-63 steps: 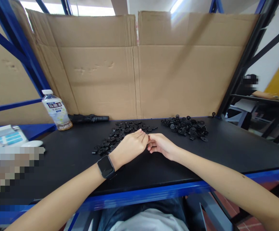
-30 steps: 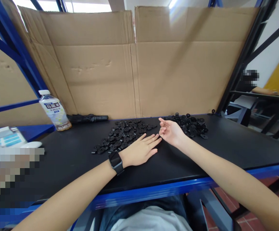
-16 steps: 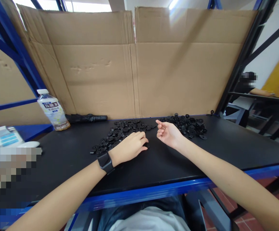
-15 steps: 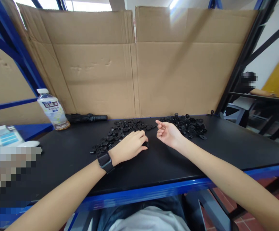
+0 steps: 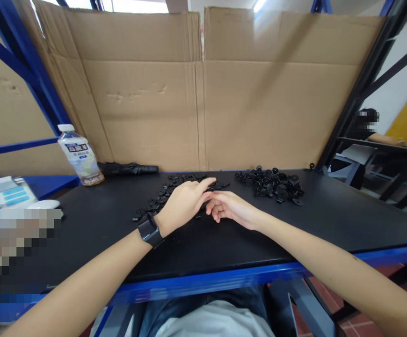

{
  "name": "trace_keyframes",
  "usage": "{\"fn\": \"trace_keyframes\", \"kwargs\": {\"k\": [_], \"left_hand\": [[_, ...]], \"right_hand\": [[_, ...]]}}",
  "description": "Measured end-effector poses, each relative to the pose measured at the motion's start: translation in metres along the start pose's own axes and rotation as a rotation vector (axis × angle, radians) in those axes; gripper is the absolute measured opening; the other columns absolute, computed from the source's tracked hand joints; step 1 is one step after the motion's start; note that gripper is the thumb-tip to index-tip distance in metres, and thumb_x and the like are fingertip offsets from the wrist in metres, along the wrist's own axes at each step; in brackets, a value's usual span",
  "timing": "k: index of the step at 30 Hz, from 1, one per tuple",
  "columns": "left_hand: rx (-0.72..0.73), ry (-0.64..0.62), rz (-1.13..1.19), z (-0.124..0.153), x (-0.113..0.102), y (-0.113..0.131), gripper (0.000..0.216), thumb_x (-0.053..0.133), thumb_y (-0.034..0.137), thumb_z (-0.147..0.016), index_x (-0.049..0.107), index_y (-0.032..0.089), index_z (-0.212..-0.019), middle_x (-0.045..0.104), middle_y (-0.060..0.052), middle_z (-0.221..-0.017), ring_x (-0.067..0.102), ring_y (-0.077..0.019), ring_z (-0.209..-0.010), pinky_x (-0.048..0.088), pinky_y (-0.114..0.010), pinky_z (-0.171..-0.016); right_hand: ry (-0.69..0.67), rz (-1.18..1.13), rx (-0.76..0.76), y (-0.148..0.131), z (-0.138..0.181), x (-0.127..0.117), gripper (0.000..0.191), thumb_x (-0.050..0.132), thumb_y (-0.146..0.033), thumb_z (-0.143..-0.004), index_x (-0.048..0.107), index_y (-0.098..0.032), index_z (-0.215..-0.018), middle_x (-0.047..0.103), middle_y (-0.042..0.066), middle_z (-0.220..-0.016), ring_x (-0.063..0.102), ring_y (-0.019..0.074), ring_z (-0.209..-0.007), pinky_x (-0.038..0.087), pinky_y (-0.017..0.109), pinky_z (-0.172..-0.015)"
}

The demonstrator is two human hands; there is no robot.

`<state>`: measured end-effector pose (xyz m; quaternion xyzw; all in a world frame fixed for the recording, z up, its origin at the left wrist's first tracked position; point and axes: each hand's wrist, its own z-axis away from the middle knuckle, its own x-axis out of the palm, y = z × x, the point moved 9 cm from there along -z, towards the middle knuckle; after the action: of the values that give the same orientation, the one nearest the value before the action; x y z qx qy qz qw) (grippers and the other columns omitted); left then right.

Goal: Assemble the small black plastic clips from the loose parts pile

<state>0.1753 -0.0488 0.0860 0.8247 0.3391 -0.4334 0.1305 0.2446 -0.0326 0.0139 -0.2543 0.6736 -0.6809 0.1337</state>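
Touches left hand [image 5: 180,201] to right hand [image 5: 232,208], beside heaped black disc-shaped parts [image 5: 163,193] on the counter [image 5: 221,248]; cannot tell whether gripping any. Shows amber drink [image 5: 93,179] low inside capped tea bottle [image 5: 80,157].

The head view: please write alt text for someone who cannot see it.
A person's left hand and right hand overlap in view above a black table, near a pile of small black parts; a second pile is at right, a bottle far left.

Our left hand [image 5: 180,201] is back-up, its digits [image 5: 207,183] meeting our right hand [image 5: 234,208], whose fingers [image 5: 219,213] curl loosely. Grip between them hidden. Left forearm [image 5: 84,283], right forearm [image 5: 326,255] slant inward to the hands.
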Motion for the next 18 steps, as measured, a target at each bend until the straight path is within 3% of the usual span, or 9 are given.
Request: {"fn": "trace_keyframes", "kwargs": {"k": [4,11,18], "left_hand": [[0.08,-0.044,-0.043,0.004,0.009,0.01,0.029,0.037,0.022,-0.092,0.055,0.014,-0.113,0.067,-0.008,-0.096,0.063,-0.0188,-0.087,0.049,-0.032,-0.078],[0.159,-0.097,-0.108,0.006,0.013,0.016,0.033,0.034,0.016,-0.09,0.054,0.01,-0.115,0.065,-0.011,-0.106,0.055,-0.0228,-0.11,0.05,-0.033,-0.086],[0.211,-0.138,-0.142,0.007,0.014,0.022,0.025,0.038,0.014,-0.088,0.055,0.012,-0.106,0.067,-0.011,-0.1,0.057,-0.0216,-0.108,0.05,-0.033,-0.086]], "right_hand": [[-0.025,-0.042,-0.01,0.003,-0.002,0.0,0.024,0.044,-0.028,-0.082,0.061,-0.013,-0.075,0.061,0.006,-0.074,0.053,0.0112,-0.058,0.042,0.025,-0.06],[-0.042,-0.058,0.01,0.007,-0.003,-0.001,0.029,0.038,-0.029,-0.081,0.062,-0.013,-0.077,0.061,0.007,-0.075,0.054,0.0129,-0.061,0.042,0.026,-0.062],[-0.08,-0.098,0.048,0.009,-0.002,0.003,0.032,0.035,-0.031,-0.081,0.06,-0.013,-0.072,0.061,0.008,-0.072,0.053,0.0137,-0.06,0.042,0.027,-0.061]]}}
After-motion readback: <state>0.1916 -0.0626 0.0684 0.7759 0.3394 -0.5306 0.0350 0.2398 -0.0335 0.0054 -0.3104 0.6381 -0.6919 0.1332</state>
